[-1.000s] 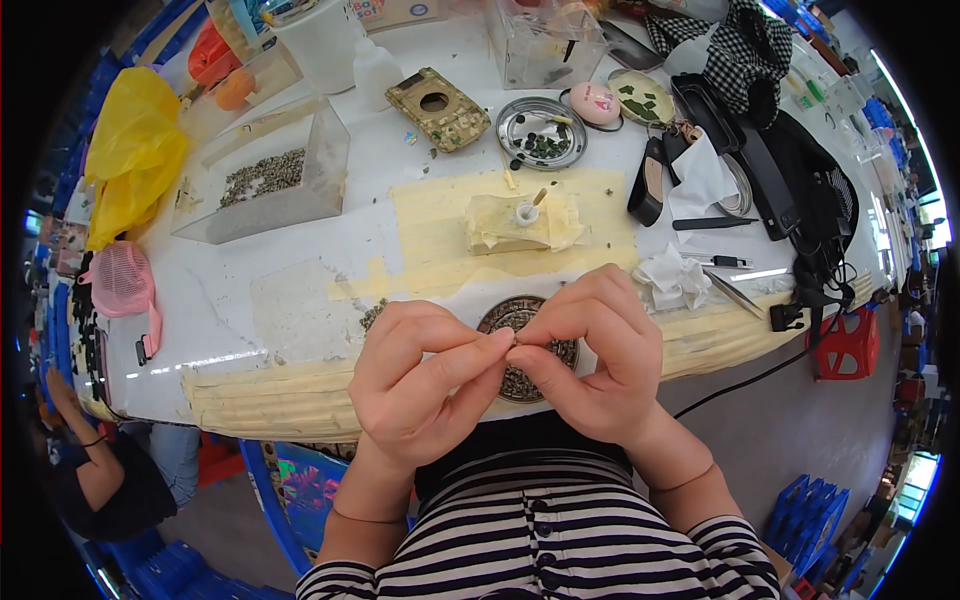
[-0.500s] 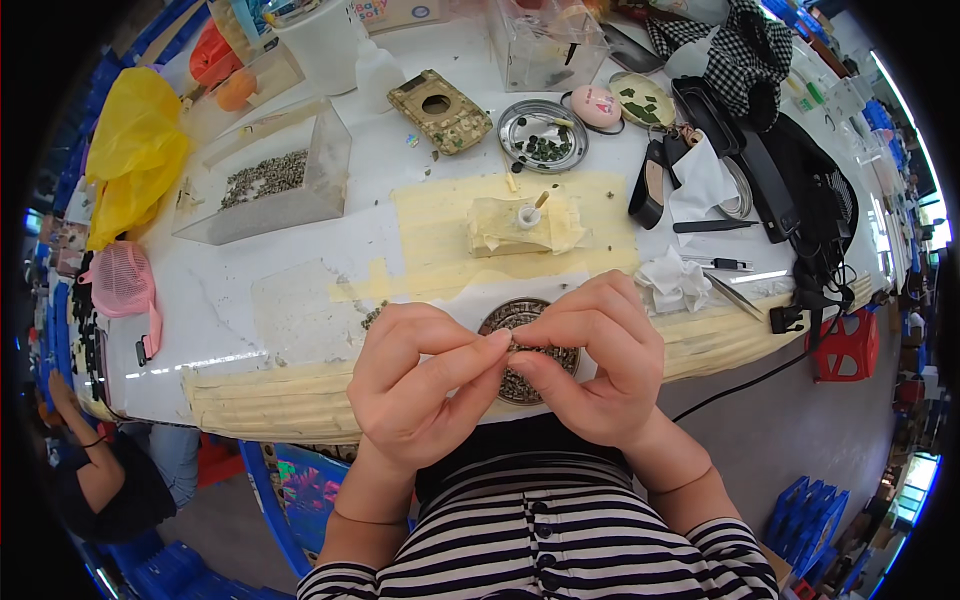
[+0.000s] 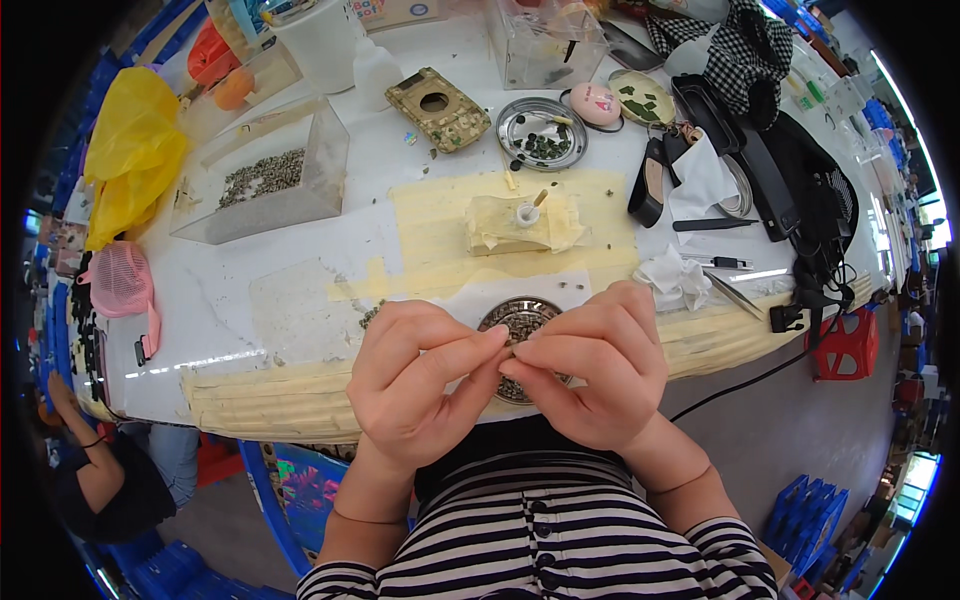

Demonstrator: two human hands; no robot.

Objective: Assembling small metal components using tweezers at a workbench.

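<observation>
Tiny piece (image 3: 511,351), mostly hidden, pinched between left hand (image 3: 412,385) and right hand (image 3: 600,372), tips nearly meeting above round dish (image 3: 526,299) of small parts (image 3: 524,321).

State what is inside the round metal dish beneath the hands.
Many small grey-brown pieces lie in the round metal dish. The left hand and right hand cover parts; contents there cannot be seen.

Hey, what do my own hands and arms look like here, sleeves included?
Your left hand and right hand are bare, with no gloves showing. Your sleeves have dark and white stripes and leave the forearms uncovered. A thin dark line crosses each forearm; I can't tell whether it's a band or crease.
</observation>
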